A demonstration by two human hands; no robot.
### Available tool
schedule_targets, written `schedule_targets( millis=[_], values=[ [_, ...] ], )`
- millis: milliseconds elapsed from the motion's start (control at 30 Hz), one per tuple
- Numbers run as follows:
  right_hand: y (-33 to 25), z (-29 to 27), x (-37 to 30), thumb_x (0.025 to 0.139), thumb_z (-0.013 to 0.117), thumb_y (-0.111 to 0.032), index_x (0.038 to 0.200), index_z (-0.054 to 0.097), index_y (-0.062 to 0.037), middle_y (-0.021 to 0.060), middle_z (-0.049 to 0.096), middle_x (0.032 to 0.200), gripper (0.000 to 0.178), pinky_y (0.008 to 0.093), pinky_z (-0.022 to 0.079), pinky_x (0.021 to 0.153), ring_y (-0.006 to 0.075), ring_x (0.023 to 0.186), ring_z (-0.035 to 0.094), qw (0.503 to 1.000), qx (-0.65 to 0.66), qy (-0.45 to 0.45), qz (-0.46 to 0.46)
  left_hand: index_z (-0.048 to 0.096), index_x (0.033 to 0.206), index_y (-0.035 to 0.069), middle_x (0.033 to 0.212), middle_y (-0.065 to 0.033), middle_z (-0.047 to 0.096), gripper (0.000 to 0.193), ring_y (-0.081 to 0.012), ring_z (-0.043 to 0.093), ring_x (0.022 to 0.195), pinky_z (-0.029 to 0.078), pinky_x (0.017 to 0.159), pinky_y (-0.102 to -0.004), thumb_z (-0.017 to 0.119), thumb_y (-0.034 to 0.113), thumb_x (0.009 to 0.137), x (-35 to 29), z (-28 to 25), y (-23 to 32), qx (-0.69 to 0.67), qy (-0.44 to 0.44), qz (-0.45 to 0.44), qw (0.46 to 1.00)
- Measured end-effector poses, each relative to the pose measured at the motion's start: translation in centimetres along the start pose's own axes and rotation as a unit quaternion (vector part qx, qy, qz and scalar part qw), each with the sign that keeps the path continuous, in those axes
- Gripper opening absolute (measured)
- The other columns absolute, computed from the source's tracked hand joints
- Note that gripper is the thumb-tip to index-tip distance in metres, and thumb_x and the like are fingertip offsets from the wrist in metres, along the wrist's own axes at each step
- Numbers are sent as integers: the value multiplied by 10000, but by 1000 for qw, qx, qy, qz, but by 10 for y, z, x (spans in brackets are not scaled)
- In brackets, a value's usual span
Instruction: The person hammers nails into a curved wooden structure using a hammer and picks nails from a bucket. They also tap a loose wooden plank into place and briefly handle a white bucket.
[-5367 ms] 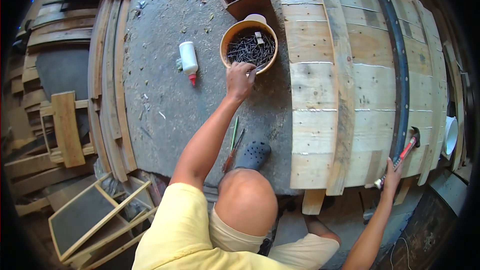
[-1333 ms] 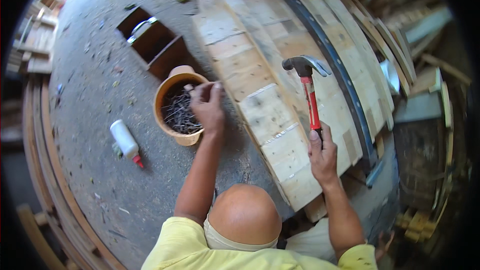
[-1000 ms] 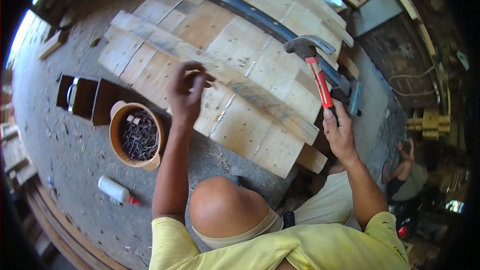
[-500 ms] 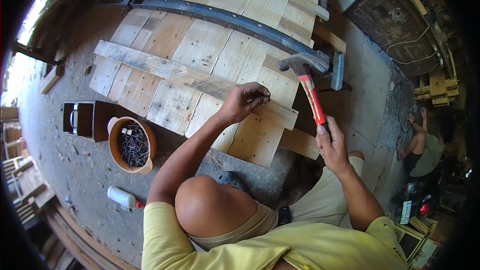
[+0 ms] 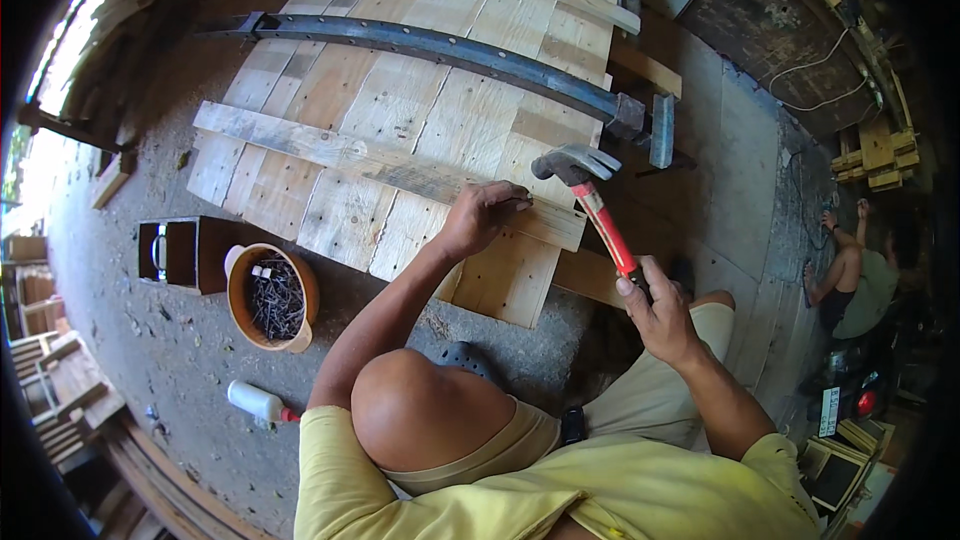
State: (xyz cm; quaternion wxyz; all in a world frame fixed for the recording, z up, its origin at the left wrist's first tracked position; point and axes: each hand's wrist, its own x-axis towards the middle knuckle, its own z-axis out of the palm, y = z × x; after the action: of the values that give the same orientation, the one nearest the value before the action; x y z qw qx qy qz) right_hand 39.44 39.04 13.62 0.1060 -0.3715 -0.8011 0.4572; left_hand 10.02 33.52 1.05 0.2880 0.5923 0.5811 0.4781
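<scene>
My left hand [image 5: 478,220] rests on a narrow wooden batten [image 5: 395,165], near its right end. Thumb and fingers are pinched together there on what looks like a nail, mostly hidden by the fingertips. The batten lies across a panel of pale planks [image 5: 395,100]. My right hand [image 5: 662,318] is wrapped round the lower end of a red-handled claw hammer [image 5: 610,230]. Its dark metal head is raised just right of my left fingertips, apart from the wood.
A blue-grey perforated metal bar clamp [image 5: 430,43] spans the panel. On the floor at left stand an orange-brown bowl [image 5: 238,290] of nails, a dark open box [image 5: 210,250] and a white bottle [image 5: 255,402]. Another person [image 5: 868,285] sits at far right.
The hammer head has come down and left, nearer my left hand. My left hand stays pinched on the batten. The whole view has shifted slightly.
</scene>
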Motion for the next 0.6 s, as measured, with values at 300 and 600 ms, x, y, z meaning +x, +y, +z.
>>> schedule_targets(
  millis=[300, 600],
  values=[
    [-7, 5, -7, 1036, 527, -315, 1100, 549, -15, 174, 603, 748, 308, 412, 469, 612, 360, 689, 636, 999, -51, 11, -6, 685, 987, 1, 953, -152, 714, 194, -310, 711, 913, 543, 799, -349, 636, -89, 822, 2, 0, 1, 30, 18, 29, 999],
    [-25, 5, -9, 1031, 528, -315, 1076, 524, -2, 245, 595, 743, 316, 455, 466, 595, 448, 735, 632, 993, -31, 68, -87, 684, 990, 24, 883, -163, 671, 161, -329, 684, 849, 529, 756, -348, 650, -41, 847, 1, 3, -1, 3, 28, 26, 999]
  ],
)
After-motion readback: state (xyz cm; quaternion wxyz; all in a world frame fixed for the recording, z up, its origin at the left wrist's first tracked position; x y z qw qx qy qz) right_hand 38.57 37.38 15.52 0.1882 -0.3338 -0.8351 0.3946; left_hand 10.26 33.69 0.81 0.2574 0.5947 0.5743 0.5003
